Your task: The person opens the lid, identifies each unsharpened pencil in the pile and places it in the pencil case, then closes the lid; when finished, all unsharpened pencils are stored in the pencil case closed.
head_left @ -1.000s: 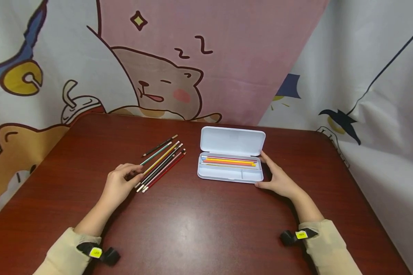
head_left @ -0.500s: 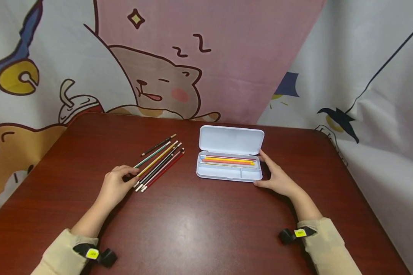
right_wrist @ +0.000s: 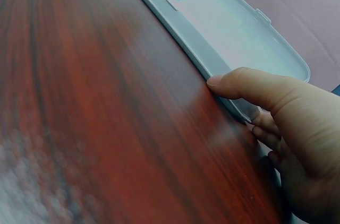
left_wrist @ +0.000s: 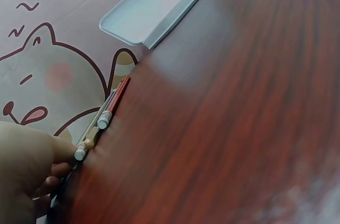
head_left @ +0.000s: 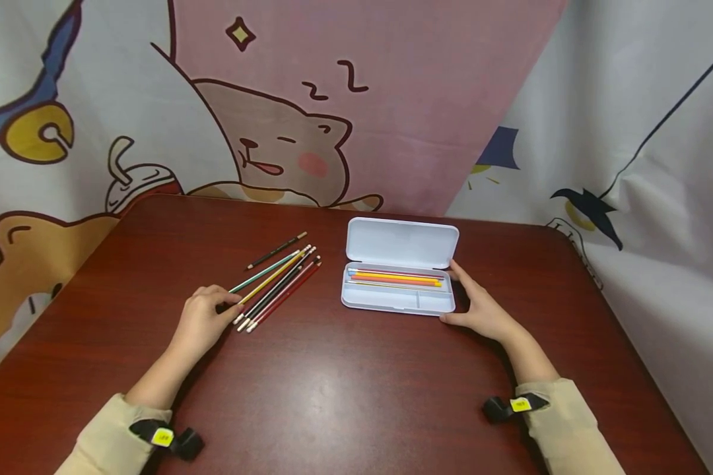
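My left hand [head_left: 204, 313] pinches the near end of a yellow pencil [head_left: 273, 278] between thumb and fingers. A teal pencil [head_left: 255, 280] runs along its left side, its near end close to the fingers. Black and red pencils [head_left: 290, 293] lie to the right, eraser ends toward me; in the left wrist view some white erasers [left_wrist: 103, 123] show past the thumb. My right hand [head_left: 481, 310] holds the right end of an opened white pencil case [head_left: 383, 301], thumb at the front corner and a finger at the back. Several orange and yellow pencils [head_left: 395, 279] lie in its rear compartment.
A dark green pencil [head_left: 276, 251] lies apart behind the pile. The case's lid [head_left: 402, 243] stands raised at the back. A printed curtain [head_left: 416, 132] hangs behind the reddish-brown table [head_left: 333, 396].
The yellow pencil has shifted, and its far end now meets the teal pencil's far end. My right hand and the case stay in place.
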The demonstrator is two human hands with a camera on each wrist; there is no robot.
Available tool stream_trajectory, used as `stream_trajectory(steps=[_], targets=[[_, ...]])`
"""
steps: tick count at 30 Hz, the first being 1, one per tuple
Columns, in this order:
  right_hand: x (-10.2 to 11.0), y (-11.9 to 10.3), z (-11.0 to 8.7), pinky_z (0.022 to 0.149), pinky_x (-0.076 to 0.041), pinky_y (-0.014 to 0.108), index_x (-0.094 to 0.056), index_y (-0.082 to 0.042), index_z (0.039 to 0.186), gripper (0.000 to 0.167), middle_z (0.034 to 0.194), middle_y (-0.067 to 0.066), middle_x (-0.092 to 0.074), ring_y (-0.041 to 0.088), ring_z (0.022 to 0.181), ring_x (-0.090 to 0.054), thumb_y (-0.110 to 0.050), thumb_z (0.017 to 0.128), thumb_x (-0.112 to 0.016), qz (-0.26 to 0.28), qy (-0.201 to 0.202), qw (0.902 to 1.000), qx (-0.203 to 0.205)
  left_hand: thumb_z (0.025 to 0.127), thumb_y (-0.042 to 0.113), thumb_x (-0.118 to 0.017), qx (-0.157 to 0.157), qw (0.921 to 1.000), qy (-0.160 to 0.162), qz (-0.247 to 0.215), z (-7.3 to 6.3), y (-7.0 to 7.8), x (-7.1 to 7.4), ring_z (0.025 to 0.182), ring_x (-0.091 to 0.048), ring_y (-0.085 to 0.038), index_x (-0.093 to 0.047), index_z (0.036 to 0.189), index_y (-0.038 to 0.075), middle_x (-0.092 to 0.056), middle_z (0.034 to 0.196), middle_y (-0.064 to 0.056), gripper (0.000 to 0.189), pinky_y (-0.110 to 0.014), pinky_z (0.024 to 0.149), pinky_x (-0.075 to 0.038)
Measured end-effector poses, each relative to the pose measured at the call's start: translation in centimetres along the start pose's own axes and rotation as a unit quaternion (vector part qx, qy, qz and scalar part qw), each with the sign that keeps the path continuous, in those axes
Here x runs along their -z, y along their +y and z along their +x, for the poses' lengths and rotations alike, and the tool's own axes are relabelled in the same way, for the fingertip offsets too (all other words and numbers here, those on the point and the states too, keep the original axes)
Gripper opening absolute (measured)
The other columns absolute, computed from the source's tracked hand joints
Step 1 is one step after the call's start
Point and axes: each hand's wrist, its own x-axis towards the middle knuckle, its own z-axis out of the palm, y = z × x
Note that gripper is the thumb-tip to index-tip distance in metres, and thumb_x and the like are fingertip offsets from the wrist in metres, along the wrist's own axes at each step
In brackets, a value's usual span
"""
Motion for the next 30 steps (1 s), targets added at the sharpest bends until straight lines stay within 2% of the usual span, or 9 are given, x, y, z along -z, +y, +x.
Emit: stream_trajectory(steps=[4, 14, 16, 21, 26, 30], targets=[[0.0, 0.0, -0.1, 0.106, -0.015, 0.057, -0.010, -0.014, 0.155, 0.111, 0.143, 0.022, -0.037, 0.034, 0.133, -0.027, -0.017, 0.072, -0.085, 0.000, 0.000, 1.0000, -0.004, 0.076, -0.003, -0.075, 0.003, 0.9997, 0.024, 0.004, 0.0, 0.0, 0.0, 0.082, -0.056, -0.031, -0.073, 0.084, -0.003, -0.068, 0.083, -0.011, 0.008, -0.045, 0.072, -0.041], [0.0, -0.3, -0.1, 0.107, -0.015, 0.057, -0.010, -0.014, 0.155, 0.112, 0.143, 0.021, -0.037, 0.035, 0.133, -0.027, -0.018, 0.072, -0.085, 0.004, -0.001, 1.0000, -0.008, 0.081, -0.004, -0.072, 0.037, 0.9967, 0.073, 0.001, 0.1, 0.4, 0.3, 0.080, -0.055, -0.026, -0.073, 0.089, -0.003, -0.069, 0.085, -0.014, 0.008, -0.038, 0.067, -0.041], [0.0, -0.3, 0.0, 0.107, -0.015, 0.057, -0.010, -0.014, 0.155, 0.112, 0.143, 0.021, -0.037, 0.035, 0.134, -0.026, -0.018, 0.072, -0.085, 0.004, -0.001, 1.0000, -0.009, 0.081, -0.004, -0.072, 0.030, 0.9957, 0.087, -0.004, 0.2, 0.4, 0.3, 0.080, -0.054, -0.024, -0.073, 0.088, -0.003, -0.069, 0.085, -0.013, 0.007, -0.033, 0.067, -0.040], [-0.1, -0.2, 0.0, 0.106, -0.015, 0.057, -0.010, -0.014, 0.155, 0.111, 0.143, 0.021, -0.037, 0.035, 0.134, -0.026, -0.018, 0.073, -0.085, 0.000, -0.002, 1.0000, -0.008, 0.079, -0.007, -0.073, -0.009, 0.9933, 0.113, -0.019, 0.6, 0.5, -0.1, 0.077, -0.053, -0.020, -0.072, 0.087, -0.003, -0.069, 0.084, -0.010, 0.009, -0.020, 0.063, -0.039], [0.0, -0.2, 0.0, 0.106, -0.016, 0.057, -0.009, -0.013, 0.155, 0.111, 0.144, 0.021, -0.036, 0.035, 0.133, -0.026, -0.018, 0.073, -0.084, -0.003, -0.002, 1.0000, -0.007, 0.077, -0.009, -0.074, -0.042, 0.9919, 0.111, -0.043, 1.1, 1.0, -0.9, 0.078, -0.054, -0.019, -0.071, 0.087, -0.002, -0.069, 0.085, -0.008, 0.012, -0.020, 0.063, -0.037], [0.0, -0.4, 0.0, 0.106, -0.016, 0.056, -0.009, -0.012, 0.154, 0.112, 0.144, 0.022, -0.036, 0.034, 0.134, -0.026, -0.015, 0.072, -0.084, -0.004, -0.002, 1.0000, -0.008, 0.077, -0.008, -0.075, -0.056, 0.9915, 0.101, -0.060, 1.6, 1.8, -1.8, 0.079, -0.054, -0.019, -0.072, 0.086, -0.001, -0.069, 0.085, -0.006, 0.012, -0.021, 0.065, -0.038]])
